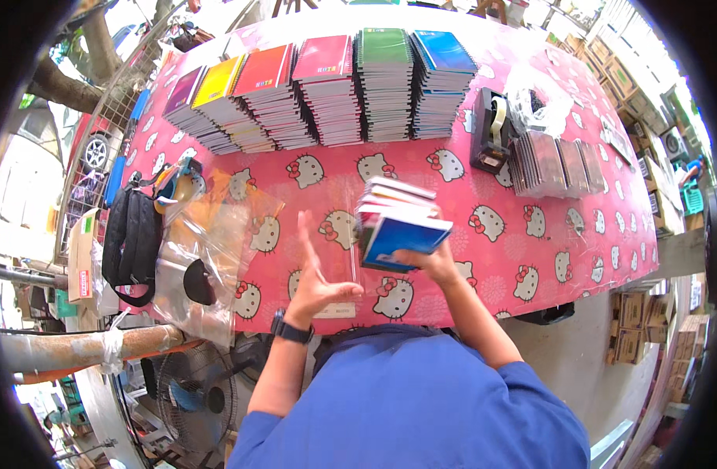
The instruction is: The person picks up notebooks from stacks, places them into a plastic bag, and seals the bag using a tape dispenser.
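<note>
My right hand (430, 263) grips a small stack of spiral notebooks (409, 234), tilted, with a blue cover facing up on the near side. Just left of that stack, my left hand (321, 288) is open, thumb and fingers spread apart, holding nothing. Beyond the hands stand several tall piles of notebooks in a row: purple (185, 87), yellow (218, 81), red (265, 70), pink-red (323, 59), green (384, 48) and blue (444, 51).
A pink patterned cloth (483, 270) covers the table. At right are a tape dispenser (493, 133), wrapped packs of notebooks (550, 164) and crumpled clear plastic (542, 109). To the left lie clear plastic bags (210, 242) and a black bag (132, 238). A fan (194, 395) stands below.
</note>
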A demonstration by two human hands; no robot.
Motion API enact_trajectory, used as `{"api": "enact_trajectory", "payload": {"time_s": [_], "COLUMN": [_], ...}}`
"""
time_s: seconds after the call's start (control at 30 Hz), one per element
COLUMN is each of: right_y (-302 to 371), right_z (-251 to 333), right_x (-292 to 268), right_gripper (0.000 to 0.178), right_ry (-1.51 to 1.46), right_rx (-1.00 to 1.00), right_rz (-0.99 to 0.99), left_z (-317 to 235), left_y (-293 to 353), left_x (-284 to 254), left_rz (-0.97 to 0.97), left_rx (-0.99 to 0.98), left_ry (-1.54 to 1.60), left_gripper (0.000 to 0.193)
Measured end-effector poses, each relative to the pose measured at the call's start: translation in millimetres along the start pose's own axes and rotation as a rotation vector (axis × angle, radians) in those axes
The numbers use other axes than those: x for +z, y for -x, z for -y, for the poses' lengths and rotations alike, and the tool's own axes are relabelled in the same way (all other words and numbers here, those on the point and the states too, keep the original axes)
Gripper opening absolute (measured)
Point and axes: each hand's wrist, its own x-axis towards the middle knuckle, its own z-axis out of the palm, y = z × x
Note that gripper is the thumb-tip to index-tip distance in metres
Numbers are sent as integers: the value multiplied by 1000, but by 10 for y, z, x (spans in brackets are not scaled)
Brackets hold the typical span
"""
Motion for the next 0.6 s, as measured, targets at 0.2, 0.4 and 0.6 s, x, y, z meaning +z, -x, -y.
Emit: {"api": "enact_trajectory", "payload": {"time_s": [0.2, 0.4, 0.6], "right_y": [-41, 25, -75], "right_z": [-299, -508, -485], "right_x": [129, 373, 464], "right_gripper": [87, 85, 77], "right_ry": [503, 337, 192], "right_rx": [-205, -28, 61], "right_rz": [277, 177, 37], "left_z": [475, 719, 685], "left_y": [-186, -91, -292], "left_x": [-201, -104, -132], "left_rz": [232, 116, 156], "left_rx": [-145, 69, -50], "left_ry": [184, 187, 366], "left_gripper": [93, 90, 84]}}
